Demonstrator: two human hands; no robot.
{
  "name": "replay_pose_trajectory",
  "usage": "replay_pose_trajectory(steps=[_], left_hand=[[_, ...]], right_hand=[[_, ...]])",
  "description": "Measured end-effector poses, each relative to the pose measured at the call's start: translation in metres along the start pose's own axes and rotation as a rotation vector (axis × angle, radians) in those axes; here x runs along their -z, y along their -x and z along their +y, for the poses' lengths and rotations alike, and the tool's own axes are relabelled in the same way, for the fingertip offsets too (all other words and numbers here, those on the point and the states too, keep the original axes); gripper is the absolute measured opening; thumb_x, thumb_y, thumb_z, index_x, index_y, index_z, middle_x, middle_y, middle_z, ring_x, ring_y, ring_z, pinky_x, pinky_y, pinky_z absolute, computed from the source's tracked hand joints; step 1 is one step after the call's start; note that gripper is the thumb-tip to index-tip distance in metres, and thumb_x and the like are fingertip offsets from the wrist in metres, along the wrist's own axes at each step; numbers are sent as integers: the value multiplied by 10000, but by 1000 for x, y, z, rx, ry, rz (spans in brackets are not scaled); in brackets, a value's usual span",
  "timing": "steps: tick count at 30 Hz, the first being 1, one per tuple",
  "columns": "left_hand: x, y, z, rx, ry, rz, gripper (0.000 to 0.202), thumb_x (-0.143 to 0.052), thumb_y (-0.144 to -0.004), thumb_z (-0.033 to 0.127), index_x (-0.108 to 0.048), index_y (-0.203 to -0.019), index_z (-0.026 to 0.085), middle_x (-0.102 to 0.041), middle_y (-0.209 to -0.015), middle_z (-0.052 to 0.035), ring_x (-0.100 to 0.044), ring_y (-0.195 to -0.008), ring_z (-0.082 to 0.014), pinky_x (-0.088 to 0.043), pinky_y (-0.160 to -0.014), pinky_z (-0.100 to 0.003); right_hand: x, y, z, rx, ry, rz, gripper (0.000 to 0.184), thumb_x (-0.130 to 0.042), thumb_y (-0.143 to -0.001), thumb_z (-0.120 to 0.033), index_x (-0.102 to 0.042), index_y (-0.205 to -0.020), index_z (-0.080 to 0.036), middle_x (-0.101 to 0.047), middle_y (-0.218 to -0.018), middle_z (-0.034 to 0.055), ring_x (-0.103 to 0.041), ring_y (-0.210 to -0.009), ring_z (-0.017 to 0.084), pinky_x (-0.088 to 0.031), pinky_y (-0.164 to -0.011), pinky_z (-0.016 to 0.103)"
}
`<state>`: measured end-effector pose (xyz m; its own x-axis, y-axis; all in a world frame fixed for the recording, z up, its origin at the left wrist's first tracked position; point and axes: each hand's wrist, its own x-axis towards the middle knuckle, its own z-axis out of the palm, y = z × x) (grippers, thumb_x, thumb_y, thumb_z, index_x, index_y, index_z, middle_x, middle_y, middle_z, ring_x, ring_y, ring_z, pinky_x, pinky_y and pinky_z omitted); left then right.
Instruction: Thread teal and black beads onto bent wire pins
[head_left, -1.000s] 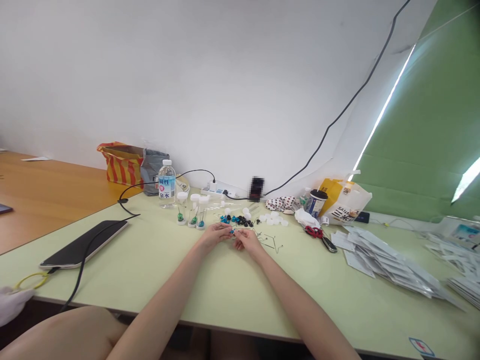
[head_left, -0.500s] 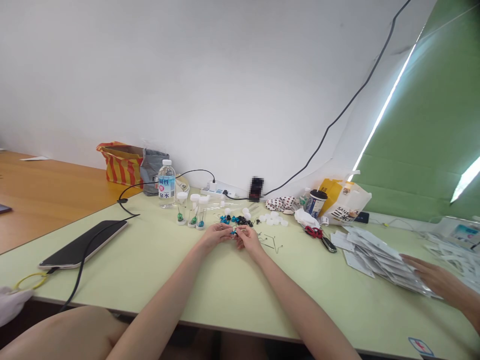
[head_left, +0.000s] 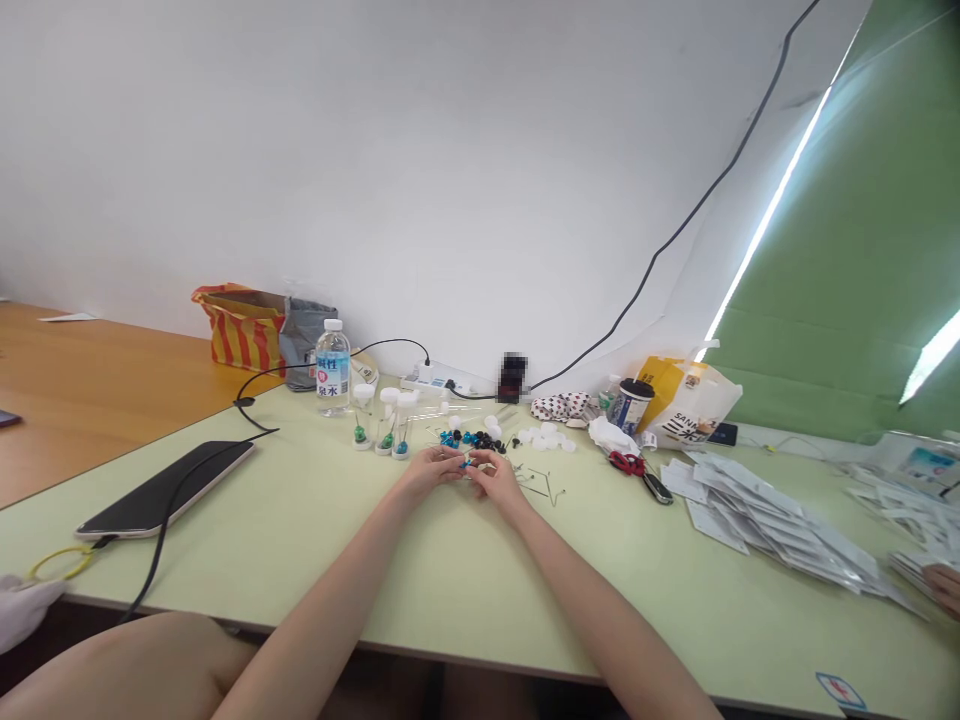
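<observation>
Blue piece (head_left: 466, 464), one held, three upright tubes (head_left: 388, 424)

You have one small piece (head_left: 466, 464) at your fingertips — a bright blue bit, so small that only a speck of its color shows. It sits between the fingertips of your left hand (head_left: 429, 475) and those of your right hand (head_left: 495, 478), both touching it or very nearly so, over the worktop (head_left: 465, 575). Your fingers cover most of it, so its full outline, its tilt and any part joined to it — all too small or hidden to tell.
</observation>
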<state>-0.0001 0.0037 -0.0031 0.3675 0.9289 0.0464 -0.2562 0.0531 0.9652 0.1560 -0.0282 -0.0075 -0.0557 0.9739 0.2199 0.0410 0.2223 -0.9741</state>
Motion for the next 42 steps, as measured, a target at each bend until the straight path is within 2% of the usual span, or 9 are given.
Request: replay_pose_trajectory(steps=[5,9,14,20,23,26,29,35,42], left_hand=[[-2,2,3,7,-17,-14,308,-752,-573,292,-603,-781,121,-675,-695,-58,-632,-649,-144,-492,-723,-287],[-4,4,4,-3,-6,-12,291,-746,-584,289,-608,-779,123,-675,-703,-59,-632,-669,-143,-490,-731,-279],[-3,3,5,-5,16,48,282,-763,-555,264,-600,-741,129,-662,-665,-36,-626,-636,-134,-493,-726,-279],[-1,3,3,-2,-8,-4,298,-748,-580,290,-591,-766,120,-675,-700,-65,-637,-682,-151,-494,-748,-286],[-1,2,1,0,-20,-25,302,-746,-582,296,-585,-770,122,-675,-702,-66,-642,-696,-159,-496,-745,-288],[-1,2,2,9,-23,-27,300,-748,-579,287,-580,-768,125,-675,-709,-61,-642,-682,-154,-498,-728,-277],[-2,2,3,4,-26,-9,288,-742,-585,289,-582,-764,128,-670,-699,-53,-637,-662,-145,-498,-710,-268],[-2,2,2,1,-41,-7,277,-741,-582,289,-584,-744,127,-665,-662,-52,-629,-640,-141,-494,-701,-274],[-3,3,3,9,-54,-19,281,-731,-585,316,-587,-742,132,-655,-654,-40,-624,-630,-143,-488,-677,-278]], right_hand=[[1,-2,2,-39,-44,14,421,-629,-615,-465,-558,-915,-178,-553,-694,0,-499,-461,82,-416,-379,203],[1,-4,6,-65,-52,-24,435,-583,-650,-516,-544,-919,-176,-556,-586,-19,-489,-414,85,-401,-379,206],[1,-3,7,-38,-13,-91,456,-629,-625,-477,-495,-943,-179,-586,-563,-23,-498,-430,84,-404,-411,198],[-1,-4,8,-28,-4,44,411,-632,-607,-481,-490,-846,-178,-559,-676,-10,-520,-496,90,-420,-380,191],[-1,-4,7,-16,7,46,383,-620,-612,-494,-518,-787,-169,-536,-647,-11,-522,-521,98,-431,-383,193],[-1,-5,7,-52,-27,30,383,-580,-640,-528,-519,-750,-166,-531,-593,-19,-498,-457,85,-422,-376,199],[-1,-4,6,-68,-33,-1,390,-559,-658,-538,-522,-778,-168,-547,-574,-14,-489,-429,83,-410,-371,199],[0,-2,5,9,26,-24,390,-659,-583,-453,-542,-833,-177,-550,-670,-7,-514,-527,96,-431,-390,194],[1,-6,9,-75,-18,-66,387,-528,-691,-541,-523,-791,-167,-546,-538,-15,-498,-408,84,-405,-377,192]])
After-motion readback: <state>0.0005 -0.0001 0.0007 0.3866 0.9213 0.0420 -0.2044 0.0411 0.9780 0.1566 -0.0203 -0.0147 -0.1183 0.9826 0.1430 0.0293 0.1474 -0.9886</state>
